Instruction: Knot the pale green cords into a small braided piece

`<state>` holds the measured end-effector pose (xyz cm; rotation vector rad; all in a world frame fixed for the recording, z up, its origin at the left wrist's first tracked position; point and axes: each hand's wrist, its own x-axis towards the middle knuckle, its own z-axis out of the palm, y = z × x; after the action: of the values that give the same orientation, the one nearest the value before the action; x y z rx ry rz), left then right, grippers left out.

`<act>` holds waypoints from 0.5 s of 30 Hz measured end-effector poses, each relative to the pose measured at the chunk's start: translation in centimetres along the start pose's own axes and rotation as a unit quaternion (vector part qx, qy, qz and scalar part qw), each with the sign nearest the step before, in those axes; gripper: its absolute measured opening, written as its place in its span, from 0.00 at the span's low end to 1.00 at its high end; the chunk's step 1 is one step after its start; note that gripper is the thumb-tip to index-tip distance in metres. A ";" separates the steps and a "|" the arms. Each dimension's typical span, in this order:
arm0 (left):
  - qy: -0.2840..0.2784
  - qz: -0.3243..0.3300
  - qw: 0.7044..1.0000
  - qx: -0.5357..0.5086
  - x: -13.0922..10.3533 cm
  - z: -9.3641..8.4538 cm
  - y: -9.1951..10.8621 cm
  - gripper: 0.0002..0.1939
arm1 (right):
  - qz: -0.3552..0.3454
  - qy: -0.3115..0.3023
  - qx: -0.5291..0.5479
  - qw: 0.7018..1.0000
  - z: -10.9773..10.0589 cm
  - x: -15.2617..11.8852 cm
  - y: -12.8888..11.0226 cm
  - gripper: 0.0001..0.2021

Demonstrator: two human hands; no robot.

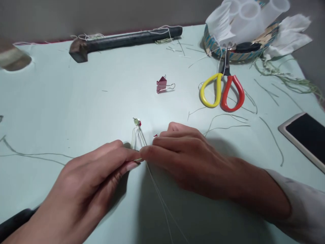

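Note:
A small bundle of pale green and white threads [137, 137] fans downward from a knotted top with a bit of red, at the middle of the table. My left hand [93, 173] pinches the lower part of these threads between thumb and forefinger. My right hand [185, 156] is closed from the other side, its fingertips meeting the left ones at the threads. A small red tip shows by its curled fingers; what it belongs to is hidden. Two long thin strands run from beneath the fingers toward the bottom edge.
A maroon binder clip [161, 85] lies beyond my hands. Farther right are scissors [230, 89] with yellow and red handles, a basket [241, 56] with white tubes, and a phone [307, 139]. A hammer [129, 40] lies at the back; loose threads lie around.

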<state>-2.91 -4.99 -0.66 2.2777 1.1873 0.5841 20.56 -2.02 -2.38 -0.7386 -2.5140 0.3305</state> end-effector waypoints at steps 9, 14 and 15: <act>0.006 -0.047 0.998 0.039 -1.2 0.4 -1.2 0.15 | 0.026 0.023 -0.047 0.998 -0.2 0.1 -0.6 0.19; 0.013 -0.045 0.998 0.036 -1.3 0.5 -1.2 0.20 | 0.033 0.019 -0.053 0.998 0.0 0.4 -0.4 0.21; 0.020 -0.044 0.998 0.038 -1.3 0.5 -1.2 0.20 | 0.033 0.017 -0.054 0.998 0.0 0.4 -0.3 0.21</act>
<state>-4.07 -5.62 -1.98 2.2726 1.3415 0.5632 20.11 -2.08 -2.09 -0.8626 -2.4959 0.2035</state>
